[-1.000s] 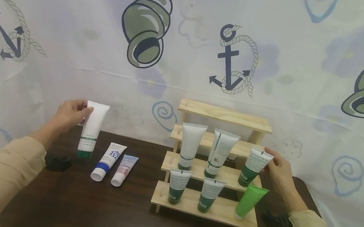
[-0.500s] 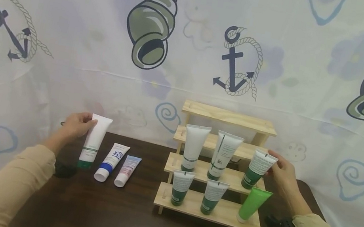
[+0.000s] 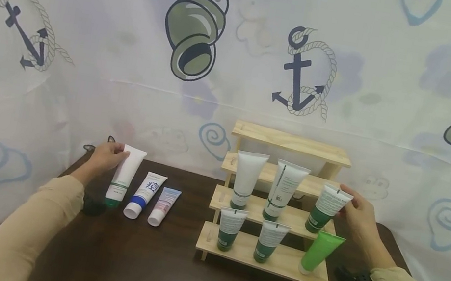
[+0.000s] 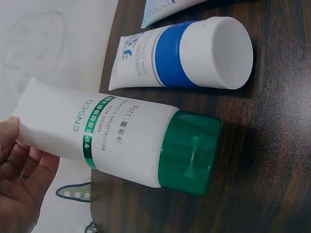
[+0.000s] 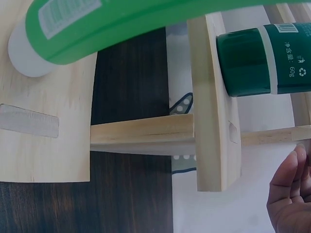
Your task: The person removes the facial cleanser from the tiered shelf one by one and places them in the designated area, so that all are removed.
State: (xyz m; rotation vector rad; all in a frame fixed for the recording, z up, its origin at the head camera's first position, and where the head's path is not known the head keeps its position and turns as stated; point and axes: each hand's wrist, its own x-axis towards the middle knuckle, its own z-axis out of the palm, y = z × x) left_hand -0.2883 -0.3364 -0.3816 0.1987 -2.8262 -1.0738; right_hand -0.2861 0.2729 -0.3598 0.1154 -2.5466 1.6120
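Observation:
My left hand (image 3: 107,158) pinches the top end of a white cleanser tube with a green cap (image 4: 102,131). That tube leans cap-down, its cap close over the table. Beside it lie a white tube with a blue band (image 3: 145,196) and a smaller pink-and-blue tube (image 3: 163,207). At the right end of the wooden tiered rack (image 3: 259,258) is my right hand (image 3: 357,212), behind a small white-and-green tube (image 3: 328,208). Its fingertips (image 5: 286,167) show curled at the rack's side rail; I cannot tell whether they grip it.
Upright on the second tier stand two large white tubes (image 3: 246,179). The lowest tier bears two small white-and-green tubes (image 3: 230,228) and a bright green tube (image 3: 320,253). The top board (image 3: 292,143) is bare wood. A patterned cloth (image 3: 113,32) hangs behind the dark table (image 3: 133,264).
My left hand has lowered the cleanser tube toward the table and nearer to the blue-banded tube, tilting it more. The right hand stays at the rack's end. The head view has shifted slightly.

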